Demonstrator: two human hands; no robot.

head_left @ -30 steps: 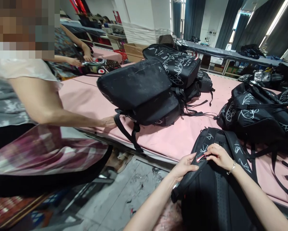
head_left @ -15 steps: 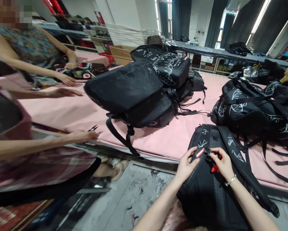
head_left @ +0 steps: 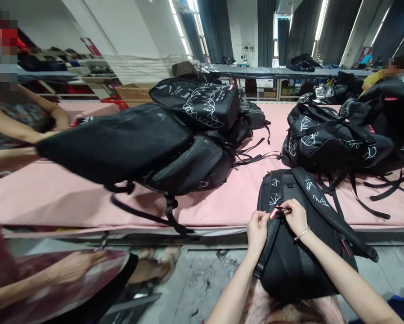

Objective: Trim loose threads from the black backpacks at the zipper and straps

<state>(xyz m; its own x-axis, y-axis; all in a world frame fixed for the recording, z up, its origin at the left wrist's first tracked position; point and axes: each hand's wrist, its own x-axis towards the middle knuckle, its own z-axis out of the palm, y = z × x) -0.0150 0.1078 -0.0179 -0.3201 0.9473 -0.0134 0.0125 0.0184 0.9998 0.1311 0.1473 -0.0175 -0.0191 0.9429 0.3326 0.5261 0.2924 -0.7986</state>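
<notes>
Two hands at tabletop [head_left: 222, 202] front edge: left hand [head_left: 258, 228] pinches backpack [head_left: 289, 252] strap, right hand [head_left: 294, 217] shut on small tool at red tag [head_left: 274, 212]. Mid-trim, prob.; next needs steady snip.

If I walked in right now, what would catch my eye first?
Probably the two hands at the near edge: the left hand and the right hand pinch a small red tag on the strap of a black backpack that hangs over the edge of the pink table. Behind, a pile of black backpacks with white scribble prints fills the table's middle, and another heap lies to the right.
</notes>
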